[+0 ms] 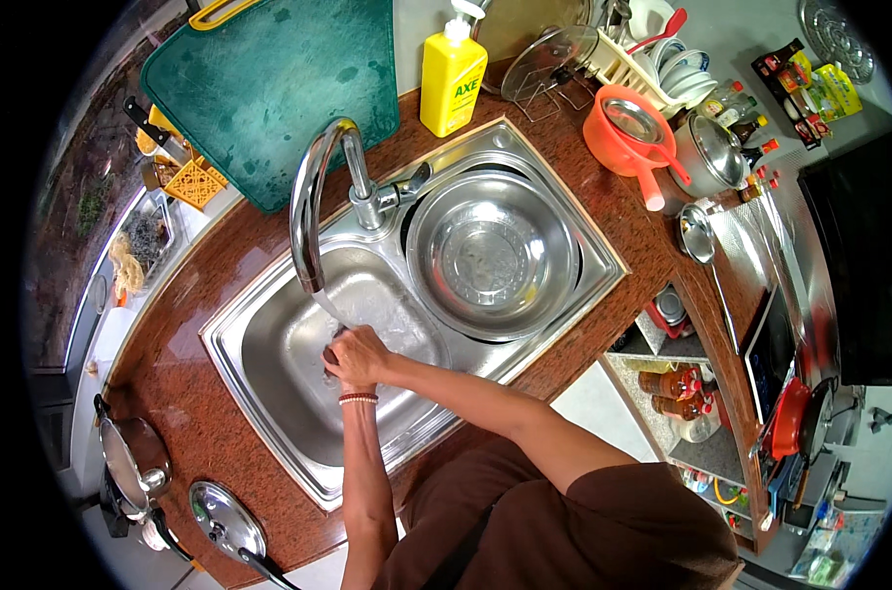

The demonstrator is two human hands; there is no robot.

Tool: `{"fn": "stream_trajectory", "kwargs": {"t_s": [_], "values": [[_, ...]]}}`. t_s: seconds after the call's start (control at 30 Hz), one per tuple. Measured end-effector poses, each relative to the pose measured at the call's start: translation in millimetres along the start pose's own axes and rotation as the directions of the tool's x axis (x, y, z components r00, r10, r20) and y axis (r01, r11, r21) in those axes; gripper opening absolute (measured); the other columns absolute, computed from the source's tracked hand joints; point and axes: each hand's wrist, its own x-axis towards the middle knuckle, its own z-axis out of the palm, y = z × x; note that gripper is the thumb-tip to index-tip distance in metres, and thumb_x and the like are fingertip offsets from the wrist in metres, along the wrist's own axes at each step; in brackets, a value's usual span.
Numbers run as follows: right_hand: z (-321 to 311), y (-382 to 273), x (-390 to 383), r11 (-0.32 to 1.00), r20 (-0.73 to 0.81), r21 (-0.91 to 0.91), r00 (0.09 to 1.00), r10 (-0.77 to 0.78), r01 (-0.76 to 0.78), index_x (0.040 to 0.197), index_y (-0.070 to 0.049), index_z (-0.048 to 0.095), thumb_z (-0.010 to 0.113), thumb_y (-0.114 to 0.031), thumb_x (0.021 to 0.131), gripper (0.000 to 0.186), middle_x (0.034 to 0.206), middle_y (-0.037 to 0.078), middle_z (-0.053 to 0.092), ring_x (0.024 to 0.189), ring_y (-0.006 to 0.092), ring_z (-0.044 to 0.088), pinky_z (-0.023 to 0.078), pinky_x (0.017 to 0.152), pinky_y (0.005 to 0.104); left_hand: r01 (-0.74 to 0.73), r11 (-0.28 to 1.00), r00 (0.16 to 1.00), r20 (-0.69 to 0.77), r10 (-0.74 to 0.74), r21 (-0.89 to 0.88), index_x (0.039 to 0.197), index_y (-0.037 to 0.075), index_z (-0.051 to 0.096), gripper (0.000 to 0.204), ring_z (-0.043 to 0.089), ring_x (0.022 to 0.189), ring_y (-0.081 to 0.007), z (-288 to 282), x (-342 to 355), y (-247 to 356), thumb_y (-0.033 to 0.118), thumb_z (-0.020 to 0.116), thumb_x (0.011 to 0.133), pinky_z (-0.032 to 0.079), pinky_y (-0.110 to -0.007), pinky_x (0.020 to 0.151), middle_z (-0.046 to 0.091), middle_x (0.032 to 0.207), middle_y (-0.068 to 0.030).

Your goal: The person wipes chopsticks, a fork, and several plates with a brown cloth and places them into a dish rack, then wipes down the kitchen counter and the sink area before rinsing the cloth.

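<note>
Water runs from the curved chrome faucet (306,226) onto my two hands, which are pressed together in the left sink basin (279,324). My right hand (364,351) lies uppermost, its fingers closed round a small dark thing (330,360). Only parts of that thing show at the fingers' edge, so its kind is unclear. My left hand (353,378), beaded bracelet at the wrist, is closed against the same thing and largely covered by the right. A big steel bowl (490,251) with some water in it sits in the right basin.
A green cutting board (269,98) and a yellow pump bottle (453,84) stand behind the sink. Right of it are a red-orange colander (613,138), a lidded steel pot (706,152) and a ladle (696,236). A pan (136,457) and a lid (228,519) lie at the near left.
</note>
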Motion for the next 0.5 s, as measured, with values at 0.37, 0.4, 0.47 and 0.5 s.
{"fn": "stream_trajectory", "kwargs": {"t_s": [0.37,0.4,0.47,0.5], "values": [[-18.0,51.9,37.0,0.750,0.249,0.471,0.886,0.392,-0.464,0.083,-0.010,0.069,0.057,-0.050,0.075,0.043,0.082,0.017,0.065,0.083,0.0327,0.063,0.048,0.075,0.0415,0.409,-0.557,0.912,0.325,0.250,-0.722,0.129,0.023,0.039,0.057,0.027,0.129,-0.0276,-31.0,-20.2,-1.6,0.061,0.034,0.087,0.025,-0.066,0.095,0.033,0.139,-0.0061],[-30.7,33.6,33.0,0.798,0.293,0.390,0.883,0.366,-0.460,0.082,-0.010,0.069,0.057,-0.050,0.074,0.042,0.081,0.016,0.065,0.082,0.0321,0.063,0.048,0.073,0.0408,0.405,-0.594,0.911,0.366,0.193,-0.695,0.131,0.021,0.039,0.060,0.030,0.128,-0.0285,-37.4,-24.2,3.4,0.062,0.032,0.087,0.022,-0.065,0.097,0.036,0.138,-0.0059],[-24.2,29.9,20.8,0.901,0.251,0.112,0.889,0.383,-0.420,0.078,-0.011,0.068,0.059,-0.050,0.074,0.041,0.080,0.016,0.065,0.078,0.0317,0.063,0.049,0.068,0.0410,0.397,-0.707,0.914,0.325,0.245,-0.584,0.129,0.021,0.041,0.065,0.034,0.126,-0.0319,-21.6,-9.4,-1.6,0.066,0.032,0.084,0.022,-0.064,0.098,0.041,0.134,-0.0057],[9.7,56.8,9.3,0.955,0.084,0.092,0.958,0.273,-0.281,0.075,-0.010,0.067,0.061,-0.049,0.072,0.040,0.078,0.015,0.064,0.074,0.0333,0.062,0.048,0.067,0.0430,0.430,-0.759,0.903,0.241,0.357,-0.488,0.127,0.022,0.042,0.068,0.036,0.124,-0.0344,2.3,9.8,-3.2,0.070,0.035,0.080,0.026,-0.065,0.096,0.043,0.131,-0.0059]]}}
